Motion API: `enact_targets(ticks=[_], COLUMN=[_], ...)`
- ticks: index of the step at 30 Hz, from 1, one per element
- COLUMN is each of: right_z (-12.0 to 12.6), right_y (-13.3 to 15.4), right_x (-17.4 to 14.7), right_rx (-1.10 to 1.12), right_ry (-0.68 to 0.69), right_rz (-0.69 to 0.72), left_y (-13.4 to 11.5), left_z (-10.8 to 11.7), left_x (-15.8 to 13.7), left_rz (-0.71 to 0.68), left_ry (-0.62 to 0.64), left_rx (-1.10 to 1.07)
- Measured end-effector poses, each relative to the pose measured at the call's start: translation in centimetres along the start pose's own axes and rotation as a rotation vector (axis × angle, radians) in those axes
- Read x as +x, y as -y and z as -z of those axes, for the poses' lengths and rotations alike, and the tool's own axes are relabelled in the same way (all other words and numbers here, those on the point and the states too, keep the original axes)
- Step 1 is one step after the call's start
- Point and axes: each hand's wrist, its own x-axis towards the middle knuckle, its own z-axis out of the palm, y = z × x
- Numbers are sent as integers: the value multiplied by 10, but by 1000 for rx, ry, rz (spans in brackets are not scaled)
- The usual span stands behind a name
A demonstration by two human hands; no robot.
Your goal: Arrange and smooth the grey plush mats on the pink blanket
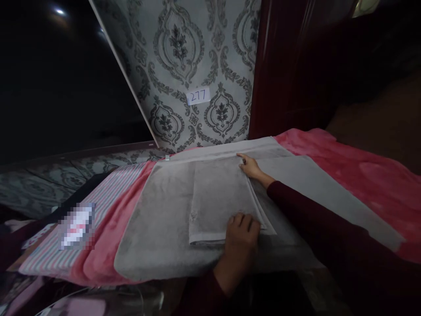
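A folded grey plush cloth (219, 193) lies as a several-layered rectangle on a larger spread grey cloth (158, 210). At its near right corner, my left hand (241, 239) has its fingers bent over the top layer and looks closed on the edge; the thumb is hidden. My right hand (250, 167) touches the far right corner, index finger stretched out and a gap between it and the other fingers. Along the right side of the folded cloth, its layers and pale edges show slightly apart.
Pink plush fabric (358, 180) lies under the grey cloth on both sides. Striped fabric (112, 193) is at the left, with a blurred packet (77, 226) on it. A dark screen (66, 79) stands back left. A label reading 277 (198, 95) is on the patterned wall.
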Motion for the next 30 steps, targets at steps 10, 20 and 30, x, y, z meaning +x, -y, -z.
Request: enact_targets(ticks=[10, 20, 30], right_z=[6, 12, 21], right_y=[-19, -9, -21], right_x=[-15, -13, -14], right_rx=[-110, -107, -83], right_ry=[9, 29, 108], right_rz=[-44, -28, 8], left_y=[-16, -21, -18], left_z=[-24, -10, -14], left_x=[-6, 2, -4], left_rz=[-71, -41, -48], left_ry=[53, 140, 123], left_rx=[94, 29, -20])
